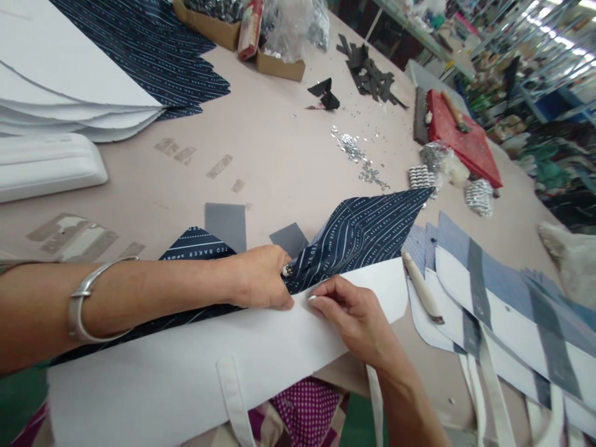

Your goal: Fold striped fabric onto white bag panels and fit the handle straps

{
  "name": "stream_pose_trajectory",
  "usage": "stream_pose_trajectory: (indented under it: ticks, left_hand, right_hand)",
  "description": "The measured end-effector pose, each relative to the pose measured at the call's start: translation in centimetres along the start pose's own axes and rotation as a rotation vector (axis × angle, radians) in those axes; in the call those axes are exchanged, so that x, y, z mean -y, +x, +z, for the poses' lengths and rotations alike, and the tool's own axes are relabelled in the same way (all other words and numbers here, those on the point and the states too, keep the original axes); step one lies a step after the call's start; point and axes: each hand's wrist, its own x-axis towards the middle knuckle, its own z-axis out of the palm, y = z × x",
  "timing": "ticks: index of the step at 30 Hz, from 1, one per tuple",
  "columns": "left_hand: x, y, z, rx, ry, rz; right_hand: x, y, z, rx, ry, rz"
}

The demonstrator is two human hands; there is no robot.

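A flat paper bag (195,366), white inside and navy striped outside, lies across the table's near edge with white ribbon handles hanging down. My left hand (263,276), a silver bangle on its wrist, is closed on the navy flap (363,230) near the fold, pinching it with a small metal piece at the fingertips. My right hand (351,310) presses its curled fingers on the white panel right beside the left, at the crease.
Finished bags (503,310) are stacked at the right, and a bone folder (421,285) lies on them. White and navy sheets (93,68) are piled at the far left. Silver eyelets (358,158), black scraps (370,71), cardboard boxes (279,65) and a red board (465,139) sit farther back.
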Motion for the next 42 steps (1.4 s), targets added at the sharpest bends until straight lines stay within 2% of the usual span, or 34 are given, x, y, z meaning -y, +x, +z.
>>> stream_pose_trajectory:
  ticks: [6, 19, 29, 37, 42]
  left_hand:
    - [0.9, 0.1, 0.1, 0.001, -0.108, 0.029]
    - [0.9, 0.0, 0.0, 0.032, -0.066, 0.087]
    - [0.7, -0.4, -0.4, 0.008, 0.033, 0.168]
    - [0.7, -0.4, -0.7, 0.021, 0.088, 0.269]
    - [0.7, -0.3, -0.8, 0.047, 0.053, 0.256]
  right_hand:
    - [-0.4, 0.1, 0.5, -0.009, 0.091, 0.033]
    - [-0.3, 0.5, 0.9, -0.012, 0.084, 0.006]
    - [0.5, 1.3, 0.5, 0.042, 0.121, 0.13]
    - [1.1, 2.4, 0.1, 0.132, -0.029, 0.124]
    - [1.5, 2.7, 0.6, 0.127, -0.156, 0.047]
